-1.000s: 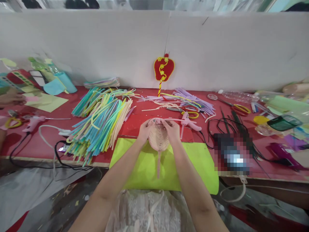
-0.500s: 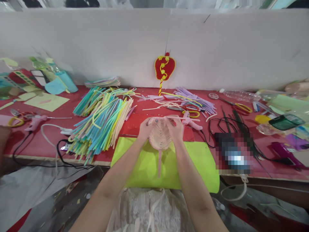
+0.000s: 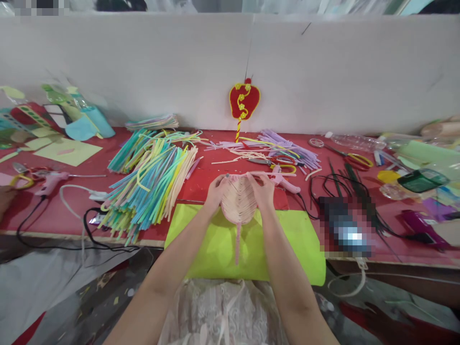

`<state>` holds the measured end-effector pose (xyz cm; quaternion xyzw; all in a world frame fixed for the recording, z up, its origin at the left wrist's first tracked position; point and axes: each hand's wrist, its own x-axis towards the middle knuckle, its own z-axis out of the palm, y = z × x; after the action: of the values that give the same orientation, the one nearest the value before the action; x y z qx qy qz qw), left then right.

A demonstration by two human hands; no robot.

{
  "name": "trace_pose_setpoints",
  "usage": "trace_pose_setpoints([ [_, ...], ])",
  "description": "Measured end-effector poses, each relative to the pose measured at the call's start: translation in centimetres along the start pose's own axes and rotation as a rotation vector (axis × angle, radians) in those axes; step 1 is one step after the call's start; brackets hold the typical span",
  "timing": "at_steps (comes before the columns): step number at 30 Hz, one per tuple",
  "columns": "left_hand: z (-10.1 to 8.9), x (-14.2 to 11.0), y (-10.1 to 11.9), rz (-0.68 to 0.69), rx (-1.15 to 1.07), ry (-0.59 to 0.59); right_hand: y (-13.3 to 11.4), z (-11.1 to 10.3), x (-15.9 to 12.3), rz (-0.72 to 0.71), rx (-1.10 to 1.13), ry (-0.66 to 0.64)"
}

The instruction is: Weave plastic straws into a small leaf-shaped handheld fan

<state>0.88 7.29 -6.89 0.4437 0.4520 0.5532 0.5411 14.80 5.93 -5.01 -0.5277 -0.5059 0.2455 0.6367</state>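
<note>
A small pink hand fan (image 3: 238, 203), which looks made of pipe cleaners, stands tilted above a lime-green sheet (image 3: 291, 244), its handle pointing toward me. My left hand (image 3: 214, 194) pinches the fan's upper left edge. My right hand (image 3: 263, 191) pinches the upper right edge, where a pale pink pipe cleaner (image 3: 258, 173) runs along the top rim and out past the fingers. Fingertips of both hands are partly hidden. Just right of my right hand lies a pink glue gun (image 3: 287, 184).
A finished-looking red and yellow fan (image 3: 245, 101) stands upright against the white partition (image 3: 161, 67). Multicoloured pipe cleaners (image 3: 154, 177) lie to the left, purple ones (image 3: 287, 146) behind. Scissors (image 3: 359, 162), cords and a blurred device (image 3: 347, 227) are right. Another person's hand (image 3: 6, 199) is far left.
The fan has tilted a little, and its top rim now looks straighter between my hands. My fingers have shifted slightly along the edge. The other person's hand at far left has moved up.
</note>
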Motion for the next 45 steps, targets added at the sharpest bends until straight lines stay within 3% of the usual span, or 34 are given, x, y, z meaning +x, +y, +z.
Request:
trace_pose_setpoints([
  [8,-0.2,-0.1,0.9,0.087,0.141,-0.07,-0.6,0.1,-0.3,-0.047,0.019,-0.041],
  [19,-0.2,-0.2,1.1,0.141,0.197,-0.013,-0.3,0.2,-0.2,0.019,0.048,-0.034],
  [33,-0.3,-0.2,1.1,0.159,0.221,0.021,-0.7,0.1,-0.5,-0.043,0.02,-0.062],
  [39,-0.6,0.3,0.7,0.114,0.21,0.03,-0.7,0.1,-0.5,-0.015,0.009,-0.076],
  [45,-0.5,0.6,-0.1,0.04,0.053,-0.013,-0.4,0.2,-0.5,0.003,-0.02,-0.04],
])
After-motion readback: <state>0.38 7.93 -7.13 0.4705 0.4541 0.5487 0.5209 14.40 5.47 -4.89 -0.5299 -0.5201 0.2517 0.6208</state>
